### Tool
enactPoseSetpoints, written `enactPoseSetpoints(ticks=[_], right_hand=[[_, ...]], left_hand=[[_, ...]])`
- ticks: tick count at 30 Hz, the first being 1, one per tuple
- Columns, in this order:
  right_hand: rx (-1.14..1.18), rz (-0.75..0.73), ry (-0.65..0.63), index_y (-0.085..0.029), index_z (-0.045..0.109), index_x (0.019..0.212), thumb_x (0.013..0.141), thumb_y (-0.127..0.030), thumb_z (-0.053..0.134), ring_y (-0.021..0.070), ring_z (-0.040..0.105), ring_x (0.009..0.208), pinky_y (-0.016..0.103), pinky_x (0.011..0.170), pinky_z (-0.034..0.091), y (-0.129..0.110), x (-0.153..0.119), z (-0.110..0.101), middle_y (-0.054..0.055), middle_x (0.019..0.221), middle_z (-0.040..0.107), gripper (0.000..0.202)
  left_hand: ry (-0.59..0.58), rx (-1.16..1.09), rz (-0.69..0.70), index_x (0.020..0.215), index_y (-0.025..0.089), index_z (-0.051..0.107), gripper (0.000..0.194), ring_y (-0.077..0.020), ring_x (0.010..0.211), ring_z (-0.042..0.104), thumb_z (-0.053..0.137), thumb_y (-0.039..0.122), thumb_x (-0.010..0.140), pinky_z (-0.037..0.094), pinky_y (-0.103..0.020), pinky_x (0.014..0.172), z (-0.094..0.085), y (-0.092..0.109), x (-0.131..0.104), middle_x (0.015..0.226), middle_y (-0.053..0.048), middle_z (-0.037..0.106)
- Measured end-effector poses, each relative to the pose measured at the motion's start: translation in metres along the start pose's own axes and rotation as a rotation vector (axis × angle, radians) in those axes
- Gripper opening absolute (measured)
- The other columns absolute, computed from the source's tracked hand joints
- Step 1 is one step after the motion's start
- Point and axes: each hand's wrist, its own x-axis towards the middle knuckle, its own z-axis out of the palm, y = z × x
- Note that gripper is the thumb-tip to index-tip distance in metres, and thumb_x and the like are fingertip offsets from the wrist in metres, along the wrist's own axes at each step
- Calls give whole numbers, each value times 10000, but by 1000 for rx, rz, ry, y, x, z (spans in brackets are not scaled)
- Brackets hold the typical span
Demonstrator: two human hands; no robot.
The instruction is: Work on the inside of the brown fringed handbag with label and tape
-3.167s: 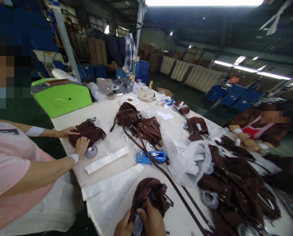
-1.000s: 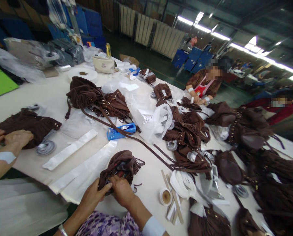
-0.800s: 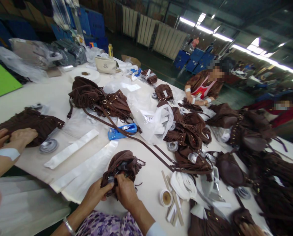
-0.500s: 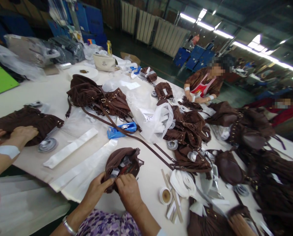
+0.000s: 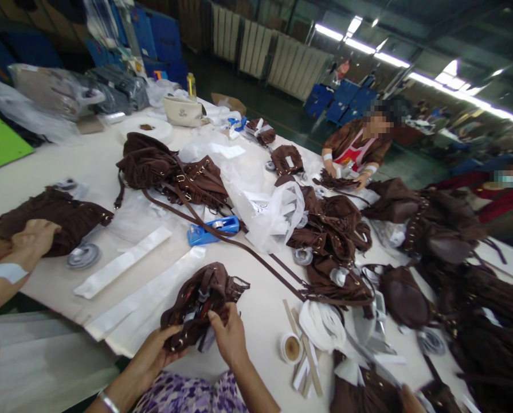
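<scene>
A small brown fringed suede bag (image 5: 202, 298) lies at the near table edge, its mouth turned toward me with grey paper stuffing showing inside. My left hand (image 5: 155, 350) grips its lower left side from beneath. My right hand (image 5: 229, 338) holds its lower right edge, fingers curled on the rim. A long brown strap (image 5: 243, 248) runs across the table behind the bag.
A blue tape dispenser (image 5: 213, 228), white paper strips (image 5: 122, 261), a tape roll (image 5: 291, 347) and a clear plastic bag (image 5: 273, 212) lie nearby. Brown bags pile up at the right (image 5: 337, 229). A co-worker's hands (image 5: 30, 238) press a fringed bag at left; another person (image 5: 359, 149) works opposite.
The view swung right and down from the earliest frame. In the last second I turned the bag so its opening faces me; my left hand slid under its left side.
</scene>
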Motion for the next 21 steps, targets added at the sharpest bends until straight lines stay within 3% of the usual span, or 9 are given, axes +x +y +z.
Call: enactPoseSetpoints(ticks=[3, 5, 9, 13, 15, 18, 21], right_hand=[[-42, -71, -14, -213, 547, 951, 871, -404, 552, 184, 609, 709, 316, 671, 467, -18, 4, 16, -5, 773, 645, 206], [-75, -143, -49, -226, 566, 982, 872, -381, 549, 183, 610, 721, 324, 694, 474, -27, 5, 24, -6, 806, 655, 190], [-198, -358, -130, -224, 578, 1158, 860, -336, 573, 241, 614, 1029, 419, 941, 491, -21, 5, 34, 61, 1077, 671, 318], [-394, -457, -266, -230, 416, 1411, 872, -341, 576, 294, 538, 1188, 518, 1023, 466, 3, 4, 39, 117, 1281, 597, 572], [-475, -442, -281, -265, 359, 1456, 873, -371, 584, 323, 509, 1227, 563, 1014, 468, 10, 4, 42, 120, 1353, 559, 633], [-555, -436, -280, -278, 294, 1496, 882, -395, 564, 365, 463, 1284, 631, 1039, 432, 10, 3, 51, 127, 1422, 515, 680], [-587, -425, -325, -225, 251, 1520, 849, -333, 583, 405, 421, 1331, 671, 1077, 379, 3, 3, 55, 158, 1462, 480, 756]], left_hand=[[-20, 100, 69, 1124, 167, 631, 535, -254, 751, 714, 830, 340, 658, 600, -383, 674, 0, 6, 0, 879, -100, 763], [-35, 127, 84, 1102, 172, 650, 569, -270, 753, 718, 863, 346, 604, 583, -377, 676, 1, 4, 6, 849, -92, 767], [-67, 104, 90, 860, 137, 694, 393, -262, 706, 696, 877, 268, 538, 538, -336, 664, 2, -14, 24, 722, -74, 749], [-126, -10, 99, 803, 135, 694, 199, -197, 670, 648, 763, 209, 631, 498, -286, 633, -8, -26, 33, 696, -34, 727], [-187, -95, 37, 881, 131, 711, 219, -214, 775, 674, 714, 256, 701, 526, -310, 718, -16, -21, 30, 806, -57, 751], [-284, -80, -22, 1136, 152, 675, 431, -253, 1011, 681, 656, 432, 809, 526, -363, 900, -19, -5, 20, 1064, -97, 752], [-233, 83, 75, 1241, 177, 624, 591, -276, 1088, 669, 747, 469, 742, 517, -372, 948, -12, 5, 17, 1143, -101, 743]])
